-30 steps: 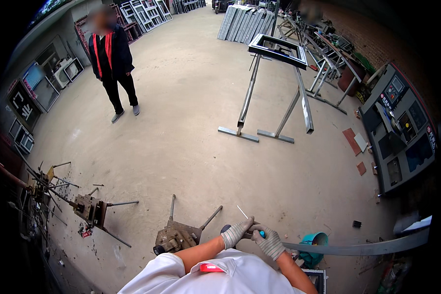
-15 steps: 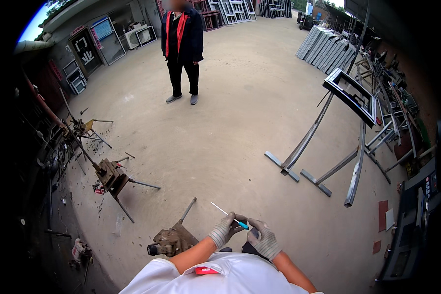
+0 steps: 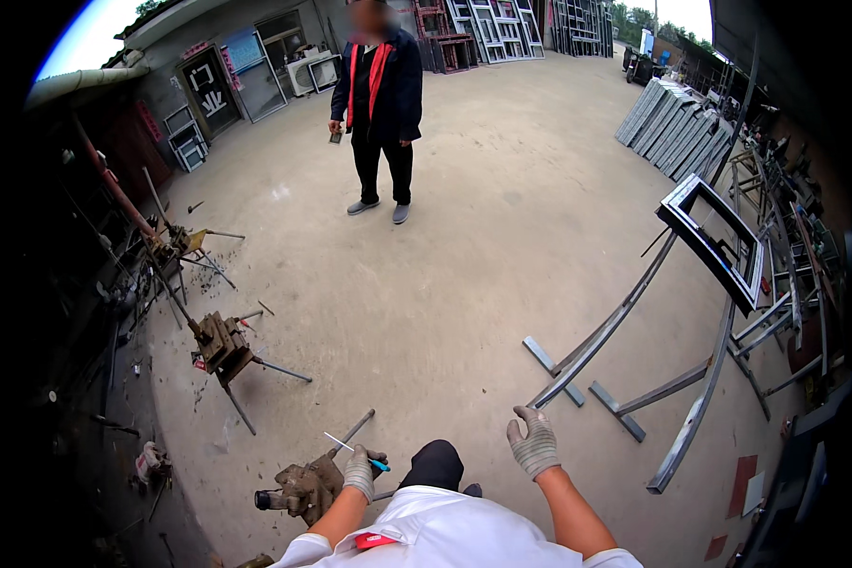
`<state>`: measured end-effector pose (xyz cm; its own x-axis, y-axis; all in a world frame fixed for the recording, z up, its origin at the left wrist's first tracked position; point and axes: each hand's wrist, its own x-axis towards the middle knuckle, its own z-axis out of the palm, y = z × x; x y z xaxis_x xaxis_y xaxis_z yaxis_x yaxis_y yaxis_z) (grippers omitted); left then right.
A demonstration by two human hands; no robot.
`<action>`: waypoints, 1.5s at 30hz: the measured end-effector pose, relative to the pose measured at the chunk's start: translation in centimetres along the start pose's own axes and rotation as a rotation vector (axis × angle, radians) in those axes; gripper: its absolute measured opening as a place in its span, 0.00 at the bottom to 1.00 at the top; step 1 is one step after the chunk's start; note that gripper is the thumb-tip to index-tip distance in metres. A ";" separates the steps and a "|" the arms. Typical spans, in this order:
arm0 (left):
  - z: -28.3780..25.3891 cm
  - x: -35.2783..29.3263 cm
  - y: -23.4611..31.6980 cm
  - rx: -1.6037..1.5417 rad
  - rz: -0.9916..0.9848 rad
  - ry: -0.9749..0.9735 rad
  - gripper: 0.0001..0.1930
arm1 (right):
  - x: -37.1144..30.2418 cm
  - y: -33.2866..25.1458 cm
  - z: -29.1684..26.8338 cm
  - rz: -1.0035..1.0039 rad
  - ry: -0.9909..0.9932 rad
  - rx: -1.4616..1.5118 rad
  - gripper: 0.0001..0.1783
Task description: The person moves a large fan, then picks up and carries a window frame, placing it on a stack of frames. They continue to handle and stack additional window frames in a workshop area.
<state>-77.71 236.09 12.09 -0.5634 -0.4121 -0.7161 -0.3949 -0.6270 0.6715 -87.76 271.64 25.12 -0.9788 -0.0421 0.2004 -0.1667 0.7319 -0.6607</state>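
A screwdriver with a teal handle [image 3: 379,465] and a thin pale shaft is gripped in my left hand [image 3: 358,471], which wears a grey-white glove. The shaft points up and to the left. Just left of that hand stands a rusty brown vise-like tool [image 3: 305,489] with a metal bar sticking out. Out to the right, my gloved right hand [image 3: 536,445] is held with thumb and fingers apart and nothing in it. Beyond its fingertips are the legs of a metal stand [image 3: 601,331].
A dark-edged window-like frame [image 3: 672,204] rests on the stand at right. Bending metal tools on legs [image 3: 225,346] line the left. A person [image 3: 383,104] in a dark jacket stands ahead, holding a small object. Stacked metal profiles [image 3: 667,128] lean at the far right.
My hands were together around the screwdriver; now they are apart. The left moved left with the screwdriver, the right swung out to the right. A knee has come into view.
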 end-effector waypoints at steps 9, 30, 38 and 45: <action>7.6 10.2 3.6 0.287 -0.056 -0.016 0.30 | 9.4 6.2 2.2 0.107 0.064 -0.311 0.18; 36.3 31.4 28.5 1.031 0.090 -0.318 0.29 | 20.7 9.6 6.3 0.771 -0.104 -0.687 0.11; 39.6 35.8 27.0 1.206 -0.025 -0.314 0.29 | 32.5 17.5 7.9 0.832 -0.105 -0.256 0.16; 50.5 39.8 30.9 1.096 -0.086 -0.096 0.26 | 51.2 23.3 2.7 0.737 0.065 -0.020 0.13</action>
<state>-149.00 233.66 13.94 -0.5385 -0.3125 -0.7825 -0.8381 0.2948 0.4590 -142.09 284.72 18.04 -0.8270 0.5050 -0.2469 0.5336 0.5669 -0.6276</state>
